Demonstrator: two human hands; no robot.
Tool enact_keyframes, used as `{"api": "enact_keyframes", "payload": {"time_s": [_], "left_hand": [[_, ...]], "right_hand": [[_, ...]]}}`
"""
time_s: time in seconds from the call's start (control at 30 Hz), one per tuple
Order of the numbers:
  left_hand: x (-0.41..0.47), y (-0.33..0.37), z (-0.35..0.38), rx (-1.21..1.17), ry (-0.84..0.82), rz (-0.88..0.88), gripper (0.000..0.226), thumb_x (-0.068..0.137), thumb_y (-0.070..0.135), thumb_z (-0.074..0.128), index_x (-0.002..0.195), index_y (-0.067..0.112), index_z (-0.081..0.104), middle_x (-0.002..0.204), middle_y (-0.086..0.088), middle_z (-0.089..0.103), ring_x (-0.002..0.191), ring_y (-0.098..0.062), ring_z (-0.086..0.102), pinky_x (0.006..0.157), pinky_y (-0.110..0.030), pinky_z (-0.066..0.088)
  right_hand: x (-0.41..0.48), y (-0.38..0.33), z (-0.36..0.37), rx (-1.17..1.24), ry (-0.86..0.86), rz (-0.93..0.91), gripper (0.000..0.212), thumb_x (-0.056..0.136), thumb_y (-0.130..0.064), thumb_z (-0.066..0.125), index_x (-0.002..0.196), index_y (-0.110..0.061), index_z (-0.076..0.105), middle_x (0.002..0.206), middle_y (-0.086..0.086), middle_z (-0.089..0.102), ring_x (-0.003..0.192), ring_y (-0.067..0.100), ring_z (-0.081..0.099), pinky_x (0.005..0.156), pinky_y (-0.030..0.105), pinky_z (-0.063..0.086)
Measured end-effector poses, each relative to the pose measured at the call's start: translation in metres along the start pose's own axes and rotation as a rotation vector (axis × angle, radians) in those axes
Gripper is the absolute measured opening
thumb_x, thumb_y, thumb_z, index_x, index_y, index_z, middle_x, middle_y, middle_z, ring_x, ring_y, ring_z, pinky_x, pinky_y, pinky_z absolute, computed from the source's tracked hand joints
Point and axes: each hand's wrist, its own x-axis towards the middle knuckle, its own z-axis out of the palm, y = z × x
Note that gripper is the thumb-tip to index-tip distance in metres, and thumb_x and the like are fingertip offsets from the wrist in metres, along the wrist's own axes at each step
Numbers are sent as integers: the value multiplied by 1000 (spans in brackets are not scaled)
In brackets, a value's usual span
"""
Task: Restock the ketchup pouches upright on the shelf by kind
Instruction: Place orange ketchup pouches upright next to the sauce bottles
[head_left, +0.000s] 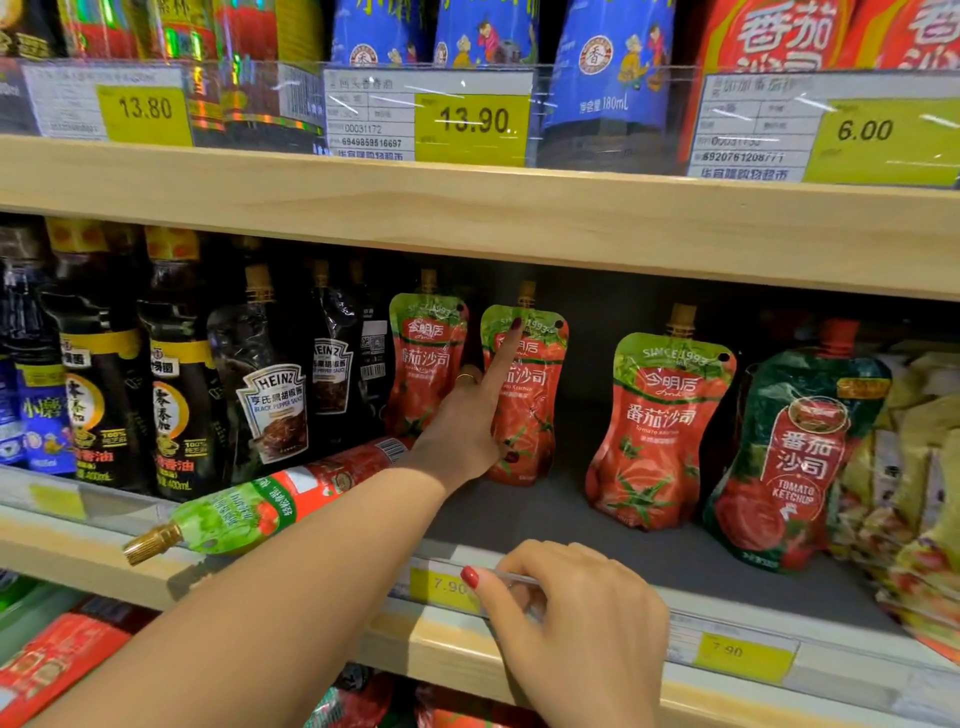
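On the grey middle shelf, three red ketchup pouches with green tops are stood upright: a left pouch, a middle pouch just beside it, and a right pouch set apart nearer the front. A dark-green ketchup pouch of another kind is stood next to the right pouch. A fourth red pouch is laid on its side, its gold cap pointed out past the shelf edge, behind the left forearm. The left hand is reached in with its index finger straight and pressed to the top of the middle pouch; the other fingers are folded. The right hand is set on the clear price rail, fingers curled over it beside a yellow 7.90 tag. Heinz black pepper sauce pouches are ranged left of the ketchup.
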Motion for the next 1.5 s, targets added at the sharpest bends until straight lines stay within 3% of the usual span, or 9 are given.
{"api": "enact_keyframes", "payload": {"time_s": [0.27,0.4,0.57,0.7,0.83,0.97,1.1,1.27,1.5], "left_hand": [[-7,4,-12,52,-65,2,123,75,10,74,137,48,-26,113,-13,55,98,-26,61,90,-39,49],[-16,0,-38,-13,-50,21,80,78,11,69,144,27,28,127,-12,56,114,-28,55,100,-36,43],[-39,-22,-88,-118,-86,-57,24,74,9,73,98,11,71,103,-6,71,93,-17,67,83,-22,51],[-77,-55,-128,-156,-86,-92,15,71,12,76,81,23,74,82,8,73,71,4,64,71,-13,52],[-112,-77,-150,14,-250,-171,20,70,38,74,90,36,71,92,26,62,85,10,58,73,-10,44],[-129,-74,-152,16,-266,-163,47,66,37,78,111,34,65,112,17,58,110,-6,52,95,-29,43],[-132,-68,-154,136,-333,-103,64,62,27,76,123,29,58,123,7,57,100,-6,52,81,-22,43],[-125,-44,-164,-83,-240,-107,23,67,20,72,89,26,75,70,11,66,50,10,54,43,-5,35],[-96,8,-197,-207,-500,-35,14,72,22,66,80,24,77,74,16,72,70,9,63,56,-4,44]], "right_hand": [[-9,1,5,32,15,-6,33,74,-59,50,55,-33,55,47,-14,49,49,2,47,47,21,34],[-12,0,4,44,42,7,29,74,-58,52,58,-35,59,47,-18,46,50,1,47,50,17,30],[-13,-6,0,90,40,34,15,71,-50,63,69,-35,65,58,-19,56,58,4,54,55,22,37],[-11,-12,-3,212,-62,43,18,76,-39,71,92,-31,67,86,-17,63,85,10,59,70,28,44],[-11,-30,-5,246,-120,-40,28,75,-35,73,101,-27,66,94,-14,62,93,11,56,78,29,42],[-13,-49,-2,241,-163,-112,33,76,-39,71,106,-28,63,100,-13,61,97,11,54,78,27,36],[-17,-57,2,214,-186,-154,35,75,-41,68,108,-30,61,100,-16,60,97,11,52,77,26,32],[-16,-59,5,275,-196,-136,51,77,-45,67,123,-32,51,120,-17,54,113,7,47,89,21,32],[11,-59,-2,432,-104,-41,75,74,-35,73,139,-32,36,140,-11,43,129,10,40,105,36,39]]}}
